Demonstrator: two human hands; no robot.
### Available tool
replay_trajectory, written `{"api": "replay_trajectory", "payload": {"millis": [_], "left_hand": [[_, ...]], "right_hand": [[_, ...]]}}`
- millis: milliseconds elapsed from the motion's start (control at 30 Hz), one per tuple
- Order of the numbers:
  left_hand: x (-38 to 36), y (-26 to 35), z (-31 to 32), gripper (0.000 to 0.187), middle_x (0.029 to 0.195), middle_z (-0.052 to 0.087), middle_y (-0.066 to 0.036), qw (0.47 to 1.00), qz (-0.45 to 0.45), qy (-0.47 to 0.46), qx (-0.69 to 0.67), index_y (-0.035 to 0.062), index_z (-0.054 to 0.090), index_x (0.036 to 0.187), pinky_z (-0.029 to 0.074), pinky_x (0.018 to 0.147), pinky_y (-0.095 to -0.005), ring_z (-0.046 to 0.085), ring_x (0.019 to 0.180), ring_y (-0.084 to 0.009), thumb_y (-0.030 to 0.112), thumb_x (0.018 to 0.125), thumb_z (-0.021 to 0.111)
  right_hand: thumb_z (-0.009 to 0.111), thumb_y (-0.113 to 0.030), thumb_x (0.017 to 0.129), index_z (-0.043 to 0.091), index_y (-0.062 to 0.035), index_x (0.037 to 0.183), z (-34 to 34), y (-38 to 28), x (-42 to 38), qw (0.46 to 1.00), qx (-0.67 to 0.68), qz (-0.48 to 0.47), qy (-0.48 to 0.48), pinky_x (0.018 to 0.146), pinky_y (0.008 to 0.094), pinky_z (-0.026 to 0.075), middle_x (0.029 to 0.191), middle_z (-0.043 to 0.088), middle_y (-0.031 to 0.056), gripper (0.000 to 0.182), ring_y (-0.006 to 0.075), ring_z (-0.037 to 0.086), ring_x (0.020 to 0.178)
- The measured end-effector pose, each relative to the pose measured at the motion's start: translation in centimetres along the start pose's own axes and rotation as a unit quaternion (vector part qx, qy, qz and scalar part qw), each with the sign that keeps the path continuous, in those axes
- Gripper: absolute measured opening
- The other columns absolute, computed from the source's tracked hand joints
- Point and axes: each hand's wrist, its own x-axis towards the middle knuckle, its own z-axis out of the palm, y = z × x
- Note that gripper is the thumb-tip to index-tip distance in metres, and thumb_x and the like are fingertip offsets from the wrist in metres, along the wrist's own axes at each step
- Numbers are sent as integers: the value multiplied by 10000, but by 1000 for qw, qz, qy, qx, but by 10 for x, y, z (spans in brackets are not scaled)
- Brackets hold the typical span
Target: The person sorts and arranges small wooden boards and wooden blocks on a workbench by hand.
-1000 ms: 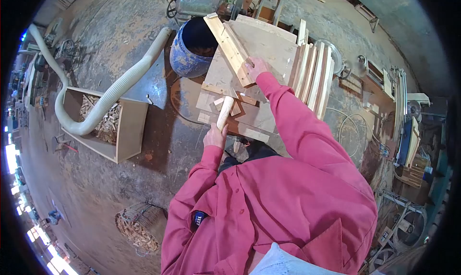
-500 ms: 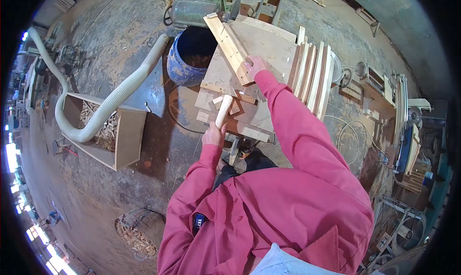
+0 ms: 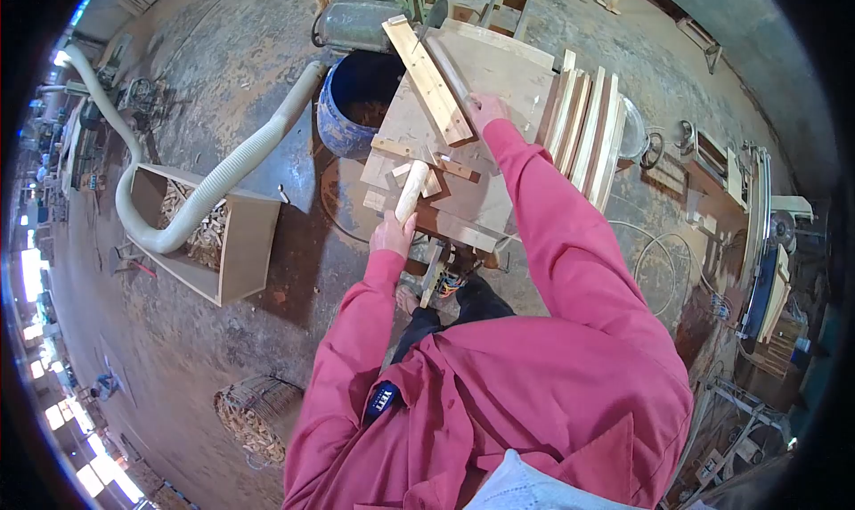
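Note:
My left hand [image 3: 392,235] is closed around the lower end of a pale, rounded length of wood [image 3: 411,192]. The far end of that piece lies over small wooden blocks near the front of the worktable [image 3: 508,73]. Higher up, my right hand [image 3: 486,111] has its fingers closed at the near end of a narrow wooden strip [image 3: 448,65]. Just left of the strip, a longer pale board [image 3: 427,81] lies at a slant across the tabletop. A crosswise wooden bar [image 3: 392,146] sits between this board and the rounded piece.
Long wooden strips [image 3: 583,127] stand along the table's right side. A blue drum [image 3: 343,122] is at its left. A ribbed hose [image 3: 240,158] runs over a box of wood scraps [image 3: 245,247]. A motor [image 3: 356,24] sits beyond the table. A scrap basket [image 3: 258,412] stands lower left.
My right hand and the strip have shifted right, away from the slanted board. My left hand and the rounded wood have moved slightly up. The whole view has shifted a little.

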Motion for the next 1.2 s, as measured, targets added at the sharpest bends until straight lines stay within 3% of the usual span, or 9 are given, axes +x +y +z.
{"api": "replay_trajectory", "payload": {"millis": [167, 233, 300, 600, 667, 800, 867, 1200], "left_hand": [[-1, 9, -11, 569, 884, 683, -302, 1000, -12, -17, -15, -4, 549, 1029, 511, 746, -564, 663, 870, -485, 557, 943, 585], [-1, 11, -18, 551, 879, 682, -299, 999, -26, -38, -7, -2, 545, 1014, 512, 736, -564, 661, 861, -487, 543, 944, 591], [-3, 16, -26, 543, 857, 681, -294, 999, -28, -39, -1, 1, 539, 1005, 518, 718, -566, 665, 835, -486, 539, 946, 589], [-10, 13, -32, 501, 838, 687, -276, 998, -38, -54, 0, 25, 528, 1001, 537, 689, -560, 675, 800, -476, 517, 940, 605], [-7, 13, -31, 494, 837, 688, -272, 998, -34, -52, -2, 30, 527, 995, 539, 684, -558, 678, 799, -471, 513, 937, 611], [-5, 15, -28, 479, 818, 692, -258, 997, -43, -57, 5, 40, 529, 976, 541, 668, -553, 684, 776, -460, 505, 927, 633], [-4, 14, -26, 476, 811, 693, -254, 997, -47, -62, 6, 41, 529, 970, 542, 665, -552, 684, 768, -459, 502, 924, 639], [8, 3, -1, 505, 832, 685, -276, 999, -28, -39, 13, 28, 521, 985, 526, 698, -564, 671, 810, -477, 523, 939, 608]], "right_hand": [[704, -234, 871, 690, -26, 1178, -10, -6, -24, 998, -38, -37, 42, 971, 449, 488, 1065, 695, 222, 371, 374, 635, 1066], [687, -257, 888, 698, -25, 1167, 0, 0, -24, 999, -21, -3, 29, 975, 456, 482, 1095, 687, 233, 363, 378, 638, 1052], [655, -276, 917, 707, -24, 1155, 19, 17, -15, 998, 6, -54, 40, 995, 462, 469, 1102, 676, 249, 350, 392, 632, 1058], [600, -280, 965, 710, -58, 1175, 47, 18, 40, 999, 19, -29, 20, 946, 456, 502, 1097, 676, 252, 325, 400, 634, 1071], [605, -298, 957, 718, -28, 1153, 47, 9, 48, 1000, 3, 12, 15, 1001, 403, 489, 1138, 706, 204, 353, 352, 655, 1101], [603, -309, 960, 711, -33, 1172, 45, 6, 51, 1000, 24, 14, 10, 1001, 402, 488, 1152, 701, 204, 364, 353, 652, 1111], [614, -295, 952, 728, -64, 1139, 47, 10, 52, 999, 34, -14, 27, 939, 450, 503, 1060, 694, 242, 318, 396, 653, 1034], [599, -314, 951, 734, -66, 1129, 58, 22, 59, 998, 32, -28, 50, 945, 454, 498, 1068, 702, 229, 334, 392, 655, 1034]]}}
